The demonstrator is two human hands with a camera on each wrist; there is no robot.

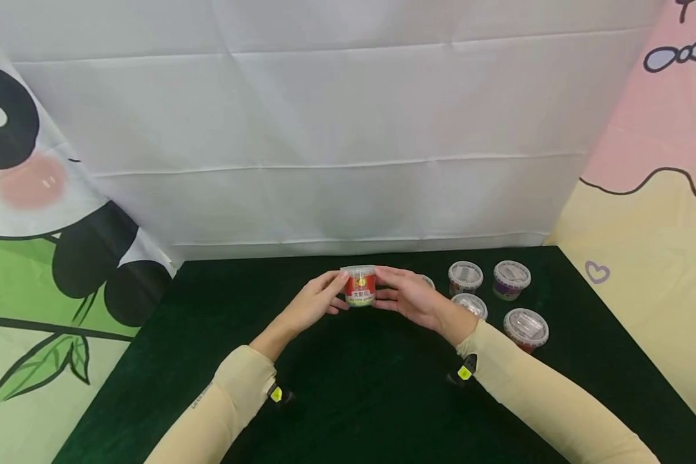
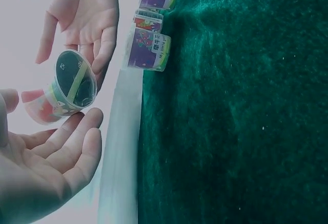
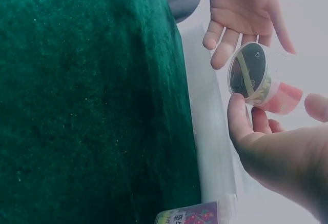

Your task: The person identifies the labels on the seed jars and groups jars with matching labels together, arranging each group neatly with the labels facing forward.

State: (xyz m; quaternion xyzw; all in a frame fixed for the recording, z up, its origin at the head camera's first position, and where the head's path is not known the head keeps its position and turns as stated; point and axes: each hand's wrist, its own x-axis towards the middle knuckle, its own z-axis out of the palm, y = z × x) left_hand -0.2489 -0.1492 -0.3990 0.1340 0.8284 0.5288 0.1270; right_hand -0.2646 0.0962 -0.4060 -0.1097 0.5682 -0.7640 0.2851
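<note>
Between my two hands is a small plastic tub [image 1: 360, 287] with a red and green label and a whitish lid, held up over the dark green cloth. Its round base [image 2: 76, 78], dark inside with a pale strip across it, shows in both wrist views. My left hand [image 1: 315, 301] grips the tub's left side, thumb at the front near the rim. On the opposite side my right hand [image 1: 412, 298] holds it with thumb near the lid and fingers lower down. The label faces the head camera.
To the right on the green-covered table [image 1: 359, 399] stand several similar lidded tubs, among them a purple-labelled tub [image 1: 512, 280] and a red-labelled tub [image 1: 526, 327]. My right hand and forearm partly hide others. A white curtain [image 1: 336, 129] hangs behind the table's far edge.
</note>
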